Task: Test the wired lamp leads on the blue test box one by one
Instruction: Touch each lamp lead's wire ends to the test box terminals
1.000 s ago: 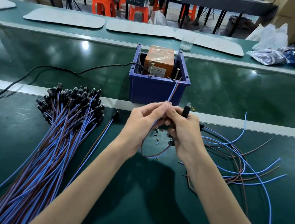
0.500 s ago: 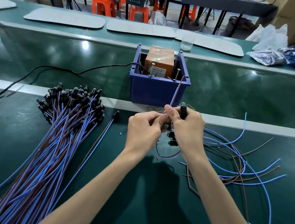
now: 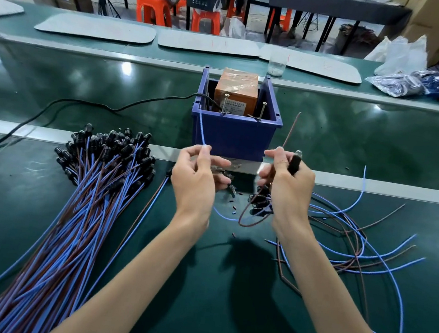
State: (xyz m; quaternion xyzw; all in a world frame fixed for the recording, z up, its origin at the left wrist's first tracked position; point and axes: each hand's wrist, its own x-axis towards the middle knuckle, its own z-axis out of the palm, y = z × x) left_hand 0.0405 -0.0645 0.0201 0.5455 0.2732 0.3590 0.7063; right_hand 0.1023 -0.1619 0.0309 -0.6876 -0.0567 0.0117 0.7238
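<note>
The blue test box (image 3: 234,136) stands at the middle of the bench with an orange transformer (image 3: 236,91) inside and two metal screw posts (image 3: 261,111) at its front rim. My left hand (image 3: 197,176) pinches the blue lead (image 3: 202,128), whose tip points up near the box's left corner. My right hand (image 3: 286,185) grips the black lamp holder (image 3: 295,161) and pinches the brown lead (image 3: 290,130), which points up to the right of the box. Both leads loop down between my wrists.
A thick bundle of blue and brown wired lamps (image 3: 85,194) lies on the left. Loose blue and brown leads (image 3: 356,238) sprawl on the right. A black power cord (image 3: 82,105) runs left from the box. Small black caps (image 3: 232,209) lie between my hands.
My hands, together a second ago, have drawn apart. The blue and brown leads, held side by side before, are now split to the left and right of the box.
</note>
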